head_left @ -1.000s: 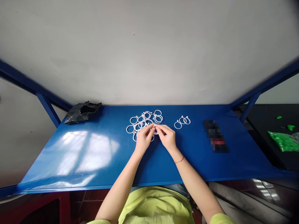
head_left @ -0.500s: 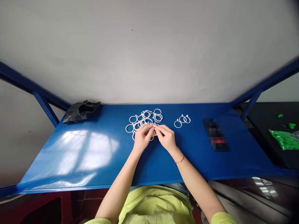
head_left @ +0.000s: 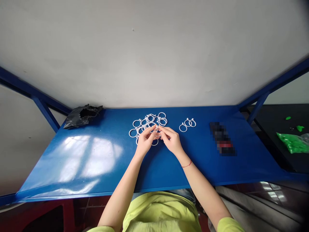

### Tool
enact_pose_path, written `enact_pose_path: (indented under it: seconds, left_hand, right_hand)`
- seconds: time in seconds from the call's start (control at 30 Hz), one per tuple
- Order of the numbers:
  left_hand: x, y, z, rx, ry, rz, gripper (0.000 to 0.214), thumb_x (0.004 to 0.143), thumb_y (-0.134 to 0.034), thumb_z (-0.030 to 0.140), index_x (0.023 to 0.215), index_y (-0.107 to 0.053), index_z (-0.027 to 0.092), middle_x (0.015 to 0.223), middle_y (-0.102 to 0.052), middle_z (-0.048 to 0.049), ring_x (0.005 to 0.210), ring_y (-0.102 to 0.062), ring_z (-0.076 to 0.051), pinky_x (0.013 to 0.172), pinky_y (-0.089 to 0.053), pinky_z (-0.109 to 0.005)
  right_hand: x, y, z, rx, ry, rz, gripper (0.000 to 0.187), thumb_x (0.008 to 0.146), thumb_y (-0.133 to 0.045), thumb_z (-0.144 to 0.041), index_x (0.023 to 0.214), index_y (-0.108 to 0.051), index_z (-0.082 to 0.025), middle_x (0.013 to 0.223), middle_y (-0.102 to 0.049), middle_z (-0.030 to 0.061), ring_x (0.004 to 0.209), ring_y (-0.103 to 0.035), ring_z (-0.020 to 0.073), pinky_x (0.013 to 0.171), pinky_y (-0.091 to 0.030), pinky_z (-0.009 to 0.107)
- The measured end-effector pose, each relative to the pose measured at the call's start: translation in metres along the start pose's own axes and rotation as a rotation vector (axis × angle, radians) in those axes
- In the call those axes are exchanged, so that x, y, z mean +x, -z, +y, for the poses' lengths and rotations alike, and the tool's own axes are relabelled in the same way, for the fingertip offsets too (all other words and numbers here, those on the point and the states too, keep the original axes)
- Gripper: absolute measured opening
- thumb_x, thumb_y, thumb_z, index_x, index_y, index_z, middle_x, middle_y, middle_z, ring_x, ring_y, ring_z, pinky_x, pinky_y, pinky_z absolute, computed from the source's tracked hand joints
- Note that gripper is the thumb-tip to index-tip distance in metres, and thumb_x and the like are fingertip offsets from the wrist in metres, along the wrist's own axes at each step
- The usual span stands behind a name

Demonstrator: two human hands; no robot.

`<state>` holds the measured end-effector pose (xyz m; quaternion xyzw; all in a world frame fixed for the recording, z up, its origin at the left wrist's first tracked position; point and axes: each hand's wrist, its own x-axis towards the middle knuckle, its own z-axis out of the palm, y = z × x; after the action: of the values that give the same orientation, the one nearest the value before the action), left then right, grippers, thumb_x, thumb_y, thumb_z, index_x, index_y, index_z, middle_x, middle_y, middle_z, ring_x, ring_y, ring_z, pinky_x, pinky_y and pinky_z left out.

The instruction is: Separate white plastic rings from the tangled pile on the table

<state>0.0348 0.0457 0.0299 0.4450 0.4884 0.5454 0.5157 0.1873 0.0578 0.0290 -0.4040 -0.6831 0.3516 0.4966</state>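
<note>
My left hand (head_left: 145, 140) and my right hand (head_left: 171, 140) meet fingertip to fingertip over a loose pile of white rings (head_left: 133, 132). Both are closed, pinching one white plastic ring (head_left: 156, 128) by its small clasp; the fingers hide most of it, and I cannot tell if the clasp is fastened. Several more rings with little tabs lie overlapping under and beyond my fingers. Off to the right, three separate white rings (head_left: 183, 128) rest on the table, two of them overlapping.
On the blue table (head_left: 159, 174), a crumpled black plastic bag (head_left: 78, 116) sits at the back left. A blurred dark object (head_left: 222, 140) with a red patch lies to the right. Beyond the right frame, a green-filled bag (head_left: 293, 142) rests on a dark surface.
My fingertips have shifted slightly around the clasp, and the right fingers have spread a little. The view has moved slightly; the rings on the table look the same.
</note>
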Motion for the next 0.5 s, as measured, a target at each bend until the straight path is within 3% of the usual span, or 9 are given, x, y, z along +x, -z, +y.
enact_pose_path:
  seconds: [0.17, 0.33, 0.5]
  left_hand:
    - [0.001, -0.002, 0.001, -0.035, 0.045, 0.037, 0.049, 0.079, -0.073, 0.051, 0.112, -0.070, 0.015, 0.111, -0.073, -0.0129, 0.097, -0.073, -0.025, 0.085, -0.064, -0.042]
    - [0.000, -0.001, -0.006, 0.023, -0.005, 0.052, 0.042, 0.082, -0.071, 0.050, 0.106, -0.070, 0.016, 0.107, -0.074, -0.0116, 0.094, -0.074, -0.024, 0.084, -0.064, -0.042]
    - [-0.002, -0.001, -0.012, 0.175, -0.082, 0.013, 0.040, 0.087, -0.064, 0.049, 0.111, -0.070, 0.018, 0.109, -0.075, -0.0114, 0.095, -0.074, -0.025, 0.086, -0.063, -0.042]
  right_hand:
    - [-0.001, -0.002, 0.003, 0.147, -0.175, 0.052, 0.035, 0.093, -0.061, -0.038, 0.122, -0.069, -0.023, 0.105, -0.076, 0.0068, 0.076, -0.075, 0.0178, 0.066, -0.066, 0.030]
    - [-0.004, -0.004, 0.003, 0.147, -0.166, 0.088, 0.028, 0.092, -0.063, -0.039, 0.111, -0.072, -0.021, 0.094, -0.078, 0.0062, 0.076, -0.076, 0.0199, 0.072, -0.066, 0.033]
    - [-0.004, -0.006, 0.009, 0.146, -0.214, 0.095, 0.029, 0.092, -0.062, -0.042, 0.108, -0.072, -0.021, 0.090, -0.078, 0.0061, 0.072, -0.075, 0.0193, 0.068, -0.065, 0.032]
